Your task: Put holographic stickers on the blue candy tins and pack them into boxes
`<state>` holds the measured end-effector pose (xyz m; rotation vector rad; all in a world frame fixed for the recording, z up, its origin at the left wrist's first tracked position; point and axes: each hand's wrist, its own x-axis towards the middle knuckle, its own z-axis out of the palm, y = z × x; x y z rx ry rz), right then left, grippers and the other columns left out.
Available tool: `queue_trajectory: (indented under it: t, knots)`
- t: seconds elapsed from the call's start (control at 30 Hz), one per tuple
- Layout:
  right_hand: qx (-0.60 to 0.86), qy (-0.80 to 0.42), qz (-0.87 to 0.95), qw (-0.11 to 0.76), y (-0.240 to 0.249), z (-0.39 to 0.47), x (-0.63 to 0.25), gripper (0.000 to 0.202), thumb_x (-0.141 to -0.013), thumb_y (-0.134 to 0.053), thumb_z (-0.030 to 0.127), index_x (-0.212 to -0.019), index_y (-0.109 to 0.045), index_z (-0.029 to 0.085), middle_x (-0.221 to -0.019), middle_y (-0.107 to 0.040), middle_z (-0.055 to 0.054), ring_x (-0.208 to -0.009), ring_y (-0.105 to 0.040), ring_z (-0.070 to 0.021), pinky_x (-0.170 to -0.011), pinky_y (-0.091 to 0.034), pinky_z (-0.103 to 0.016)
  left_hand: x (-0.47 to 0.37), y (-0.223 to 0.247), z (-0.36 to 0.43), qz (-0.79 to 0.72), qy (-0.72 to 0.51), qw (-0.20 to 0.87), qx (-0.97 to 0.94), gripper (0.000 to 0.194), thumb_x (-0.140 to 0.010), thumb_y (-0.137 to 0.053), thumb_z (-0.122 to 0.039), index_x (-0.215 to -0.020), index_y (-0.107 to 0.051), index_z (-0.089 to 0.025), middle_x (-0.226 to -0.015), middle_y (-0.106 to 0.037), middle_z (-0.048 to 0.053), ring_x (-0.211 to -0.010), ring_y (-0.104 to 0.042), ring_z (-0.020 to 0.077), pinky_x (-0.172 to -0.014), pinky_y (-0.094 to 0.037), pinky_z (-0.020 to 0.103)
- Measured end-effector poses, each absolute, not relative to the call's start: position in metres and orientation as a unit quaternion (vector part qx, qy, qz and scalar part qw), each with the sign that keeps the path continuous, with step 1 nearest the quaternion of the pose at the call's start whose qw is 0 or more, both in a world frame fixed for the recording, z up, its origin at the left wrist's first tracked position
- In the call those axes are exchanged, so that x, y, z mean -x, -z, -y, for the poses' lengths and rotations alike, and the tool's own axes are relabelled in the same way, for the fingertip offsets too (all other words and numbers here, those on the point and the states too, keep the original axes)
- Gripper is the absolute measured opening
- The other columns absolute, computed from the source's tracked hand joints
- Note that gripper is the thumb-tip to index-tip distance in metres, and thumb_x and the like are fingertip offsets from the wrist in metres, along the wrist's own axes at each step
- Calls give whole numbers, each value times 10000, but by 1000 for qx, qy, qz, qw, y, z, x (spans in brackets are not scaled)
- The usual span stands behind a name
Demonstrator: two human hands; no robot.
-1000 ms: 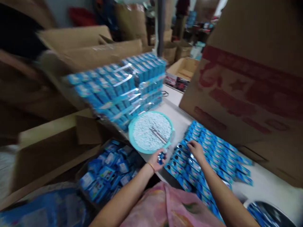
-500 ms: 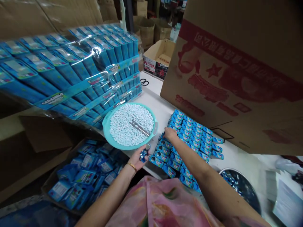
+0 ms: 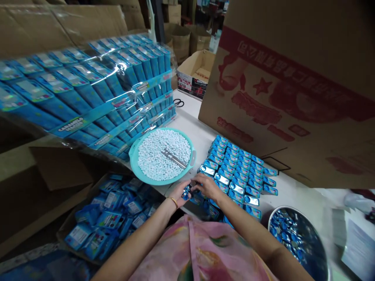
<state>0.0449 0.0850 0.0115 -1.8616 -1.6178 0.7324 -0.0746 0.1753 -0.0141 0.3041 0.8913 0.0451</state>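
Observation:
My left hand [image 3: 180,193] is cupped around several small shiny blue caps [image 3: 186,192], just below the teal bowl. My right hand [image 3: 206,185] meets it there, fingertips pinched at the caps; what they grip is too small to make out. Rows of small blue boxes [image 3: 241,171] with round openings on top stand to the right, partly under my right forearm. The teal bowl [image 3: 133,160] holds white pellets [image 3: 158,146] and a metal scoop or tongs [image 3: 175,159].
Plastic-wrapped stacks of blue packs [image 3: 117,97] stand at left. Below them is a carton of loose blue packs [image 3: 108,218]. A large cardboard box [image 3: 281,89] rises behind the rows. A metal bowl [image 3: 313,238] of caps sits at lower right. Scissors [image 3: 178,103] lie farther back.
My right hand has moved from the box rows down and left to my left hand. More of the metal bowl shows.

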Motion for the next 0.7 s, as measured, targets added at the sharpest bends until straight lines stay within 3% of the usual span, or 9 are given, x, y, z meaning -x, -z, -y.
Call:
queue_trajectory:
  t: [0.13,0.4,0.63,0.7]
  knots:
    - [704,-273,608,246,-10,-76,-48,294,-775,-560,313,-1055,-566,225,-860,-568,-27,-814,-543,-135,-717,-422,-226,73,12,-172,-422,11,888,-183,97,-713,-588,-221,-690,-561,-131,-506,-532,-6,-430,-494,72,-306,-259,132]
    - [695,-207,685,72,-20,-61,-43,297,-844,-436,362,-1082,-512,202,-881,-567,-56,-778,-548,-137,-627,-412,-206,86,14,-170,-412,88,883,-206,119,-730,-566,-231,-731,-579,-113,-556,-564,12,-489,-525,78,-317,-242,118]
    - [762,-255,564,187,-12,-62,-45,257,-884,-343,273,-901,-586,194,-799,-607,-27,-751,-555,-115,-671,-391,-198,90,15,-175,-405,72,898,-158,180,-712,-588,-239,-837,-585,-109,-640,-582,21,-481,-523,60,-309,-269,108]
    - [818,-251,488,174,-8,-67,-52,230,-866,-368,255,-884,-587,188,-785,-620,-23,-742,-561,-125,-666,-388,-206,92,16,-177,-414,57,898,-133,174,-722,-579,-277,-805,-575,-125,-615,-574,14,-477,-524,66,-315,-282,112]
